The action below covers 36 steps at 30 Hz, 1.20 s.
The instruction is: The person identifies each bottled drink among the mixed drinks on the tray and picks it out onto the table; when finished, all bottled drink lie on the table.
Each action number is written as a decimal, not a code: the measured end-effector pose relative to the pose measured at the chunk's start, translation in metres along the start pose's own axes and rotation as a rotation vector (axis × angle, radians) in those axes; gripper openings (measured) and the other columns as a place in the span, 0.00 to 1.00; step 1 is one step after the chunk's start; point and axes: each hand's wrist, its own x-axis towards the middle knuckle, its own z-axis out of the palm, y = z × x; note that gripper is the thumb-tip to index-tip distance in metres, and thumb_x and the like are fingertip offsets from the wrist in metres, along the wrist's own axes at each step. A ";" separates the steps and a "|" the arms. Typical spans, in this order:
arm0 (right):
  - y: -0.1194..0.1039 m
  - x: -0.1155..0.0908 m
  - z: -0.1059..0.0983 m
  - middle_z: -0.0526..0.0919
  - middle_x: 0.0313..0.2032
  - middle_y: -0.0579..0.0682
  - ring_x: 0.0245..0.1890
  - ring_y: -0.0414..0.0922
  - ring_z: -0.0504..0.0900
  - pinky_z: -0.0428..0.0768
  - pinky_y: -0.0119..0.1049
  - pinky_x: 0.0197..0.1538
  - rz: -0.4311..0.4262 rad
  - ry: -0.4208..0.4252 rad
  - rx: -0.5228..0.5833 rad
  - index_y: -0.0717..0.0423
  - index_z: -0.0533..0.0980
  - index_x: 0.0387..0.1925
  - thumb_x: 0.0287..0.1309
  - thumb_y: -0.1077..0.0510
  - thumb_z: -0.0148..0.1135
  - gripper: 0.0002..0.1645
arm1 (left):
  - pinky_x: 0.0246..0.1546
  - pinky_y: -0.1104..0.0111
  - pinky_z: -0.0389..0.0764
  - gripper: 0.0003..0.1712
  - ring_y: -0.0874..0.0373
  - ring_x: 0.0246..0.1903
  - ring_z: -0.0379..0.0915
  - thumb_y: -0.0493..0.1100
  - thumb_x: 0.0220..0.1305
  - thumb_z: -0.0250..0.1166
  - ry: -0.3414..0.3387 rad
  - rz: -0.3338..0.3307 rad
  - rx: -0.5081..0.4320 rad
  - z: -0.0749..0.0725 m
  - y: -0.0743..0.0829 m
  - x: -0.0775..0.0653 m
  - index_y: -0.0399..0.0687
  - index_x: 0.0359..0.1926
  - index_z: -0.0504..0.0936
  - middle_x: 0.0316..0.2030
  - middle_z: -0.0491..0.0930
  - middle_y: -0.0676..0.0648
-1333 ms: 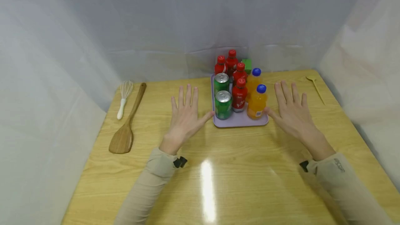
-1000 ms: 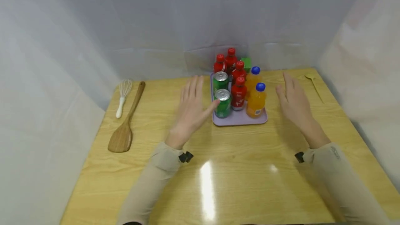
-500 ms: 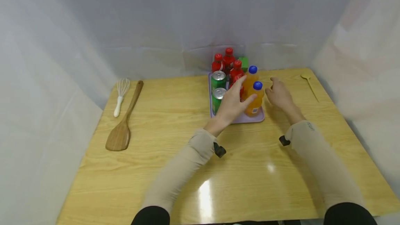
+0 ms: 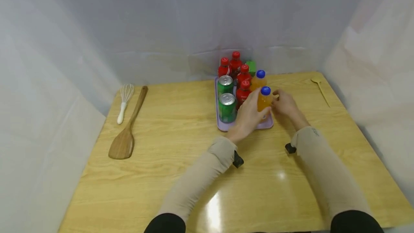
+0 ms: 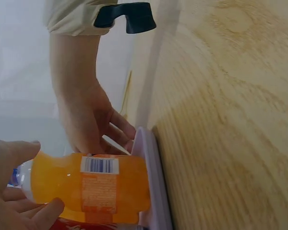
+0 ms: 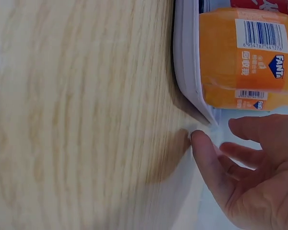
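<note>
On the lilac tray (image 4: 221,126), my left hand (image 4: 247,116) has its fingers and thumb around the front orange soda bottle (image 4: 265,100), which stands upright. The left wrist view shows this bottle (image 5: 98,184) with my fingertips at its neck and side. My right hand (image 4: 285,104) is beside the tray's right edge, fingers loosely bent and holding nothing. In the right wrist view that hand (image 6: 259,177) has its fingertips close to the tray corner (image 6: 209,112). A second orange soda bottle (image 4: 258,81) stands behind the first.
Two green cans (image 4: 227,109) and several red-capped bottles (image 4: 243,92) share the tray, with a green box (image 4: 251,67) at the back. On the table lie a whisk (image 4: 124,100), a wooden spatula (image 4: 124,141) and a yellow spoon (image 4: 320,89).
Both hands have come in from either side of the tray. The left has crossed right over the cans to the front orange soda bottle; the right has moved in to the tray's right edge.
</note>
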 end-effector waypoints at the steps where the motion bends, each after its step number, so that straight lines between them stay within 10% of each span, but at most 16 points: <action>1: 0.001 0.000 0.001 0.82 0.54 0.76 0.47 0.63 0.86 0.86 0.46 0.47 -0.006 -0.002 0.000 0.74 0.68 0.68 0.77 0.57 0.49 0.29 | 0.71 0.56 0.78 0.43 0.49 0.71 0.74 0.51 0.73 0.69 0.007 -0.005 0.005 0.002 0.000 -0.001 0.48 0.81 0.60 0.77 0.69 0.46; 22: 0.000 0.006 0.009 0.83 0.51 0.77 0.51 0.70 0.82 0.82 0.62 0.57 -0.051 0.016 -0.001 0.73 0.75 0.60 0.58 0.65 0.58 0.28 | 0.37 0.61 0.89 0.37 0.51 0.42 0.88 0.57 0.69 0.71 0.127 -0.003 0.188 0.017 -0.002 -0.006 0.57 0.73 0.68 0.56 0.85 0.49; 36: 0.006 0.002 0.004 0.82 0.47 0.79 0.50 0.74 0.82 0.81 0.66 0.58 -0.143 0.048 -0.111 0.77 0.76 0.48 0.57 0.61 0.59 0.23 | 0.40 0.67 0.88 0.36 0.57 0.46 0.86 0.58 0.64 0.76 0.221 0.162 0.130 0.015 0.000 -0.019 0.55 0.69 0.75 0.56 0.85 0.50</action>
